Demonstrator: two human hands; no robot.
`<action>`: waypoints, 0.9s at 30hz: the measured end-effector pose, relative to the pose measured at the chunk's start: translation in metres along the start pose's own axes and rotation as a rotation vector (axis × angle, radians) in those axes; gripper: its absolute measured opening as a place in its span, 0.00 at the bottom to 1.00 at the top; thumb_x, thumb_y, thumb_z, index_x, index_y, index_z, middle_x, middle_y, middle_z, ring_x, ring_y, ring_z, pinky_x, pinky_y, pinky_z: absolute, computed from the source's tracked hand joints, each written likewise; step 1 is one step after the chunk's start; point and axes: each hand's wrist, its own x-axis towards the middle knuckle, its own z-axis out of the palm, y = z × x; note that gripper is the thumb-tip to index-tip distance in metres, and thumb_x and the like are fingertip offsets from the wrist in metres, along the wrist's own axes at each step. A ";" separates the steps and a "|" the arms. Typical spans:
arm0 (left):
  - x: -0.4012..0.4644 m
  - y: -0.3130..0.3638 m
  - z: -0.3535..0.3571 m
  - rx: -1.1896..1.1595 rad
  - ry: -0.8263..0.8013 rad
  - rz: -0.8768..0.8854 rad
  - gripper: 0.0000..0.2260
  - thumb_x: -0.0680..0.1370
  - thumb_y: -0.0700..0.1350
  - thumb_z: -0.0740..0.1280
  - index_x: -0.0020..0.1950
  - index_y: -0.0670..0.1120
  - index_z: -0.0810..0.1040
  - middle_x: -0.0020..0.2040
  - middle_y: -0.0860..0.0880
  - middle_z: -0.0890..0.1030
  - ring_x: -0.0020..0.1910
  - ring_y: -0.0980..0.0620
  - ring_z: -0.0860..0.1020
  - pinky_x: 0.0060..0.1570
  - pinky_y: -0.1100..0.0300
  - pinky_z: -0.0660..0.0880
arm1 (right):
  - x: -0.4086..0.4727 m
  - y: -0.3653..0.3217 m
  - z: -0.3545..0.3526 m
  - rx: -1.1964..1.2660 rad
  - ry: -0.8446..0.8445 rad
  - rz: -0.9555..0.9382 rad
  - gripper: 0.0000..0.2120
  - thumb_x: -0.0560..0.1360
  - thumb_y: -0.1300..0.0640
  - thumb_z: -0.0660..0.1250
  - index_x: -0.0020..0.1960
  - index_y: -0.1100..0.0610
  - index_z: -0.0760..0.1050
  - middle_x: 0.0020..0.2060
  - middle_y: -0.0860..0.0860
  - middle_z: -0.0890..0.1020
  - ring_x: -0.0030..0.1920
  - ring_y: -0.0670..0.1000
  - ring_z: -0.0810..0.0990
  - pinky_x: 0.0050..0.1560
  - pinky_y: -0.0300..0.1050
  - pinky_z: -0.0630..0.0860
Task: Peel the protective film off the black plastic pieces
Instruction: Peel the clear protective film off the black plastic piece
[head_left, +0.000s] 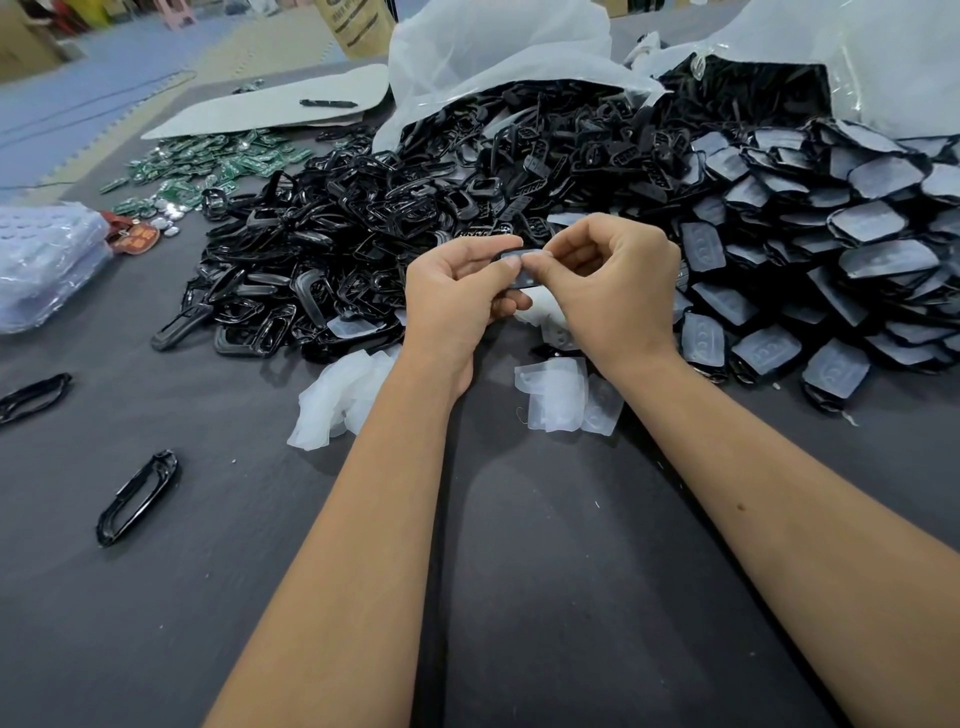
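Observation:
A small black plastic piece (521, 270) with pale film on its face is held between both hands above the dark table. My left hand (457, 291) grips its left side between thumb and fingers. My right hand (613, 283) pinches the film at the piece's right edge with thumb and forefinger. A big heap of film-covered black pieces (810, 249) lies to the right. To the left spreads a heap of glossy black frames (332, 249). Loose peeled films (561, 395) lie on the table under my wrists.
A crumpled clear film wad (337, 395) sits by my left forearm. Two single black frames (137, 499) (34, 397) lie at the left. Green circuit boards (208, 166) are at the back left, a clear plastic bag (47, 260) at the far left, white bags (493, 47) behind.

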 end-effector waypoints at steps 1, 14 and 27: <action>0.000 0.000 0.000 0.001 0.001 0.002 0.07 0.79 0.31 0.69 0.53 0.39 0.84 0.40 0.42 0.86 0.31 0.51 0.80 0.35 0.64 0.77 | 0.000 0.000 0.000 0.001 0.001 0.003 0.08 0.70 0.55 0.81 0.39 0.57 0.84 0.33 0.46 0.84 0.35 0.46 0.82 0.41 0.44 0.80; 0.001 -0.001 -0.001 0.003 0.021 0.018 0.08 0.79 0.30 0.69 0.54 0.40 0.84 0.38 0.46 0.85 0.29 0.53 0.78 0.34 0.64 0.76 | 0.010 0.009 -0.006 0.420 -0.116 0.361 0.09 0.75 0.54 0.78 0.45 0.59 0.82 0.30 0.46 0.81 0.30 0.45 0.76 0.29 0.41 0.73; -0.001 0.000 -0.001 0.005 -0.010 0.031 0.07 0.79 0.32 0.71 0.52 0.42 0.84 0.39 0.45 0.85 0.30 0.53 0.78 0.34 0.64 0.76 | 0.009 0.006 -0.010 0.414 -0.211 0.359 0.05 0.76 0.63 0.76 0.43 0.58 0.82 0.27 0.46 0.81 0.26 0.44 0.78 0.25 0.37 0.72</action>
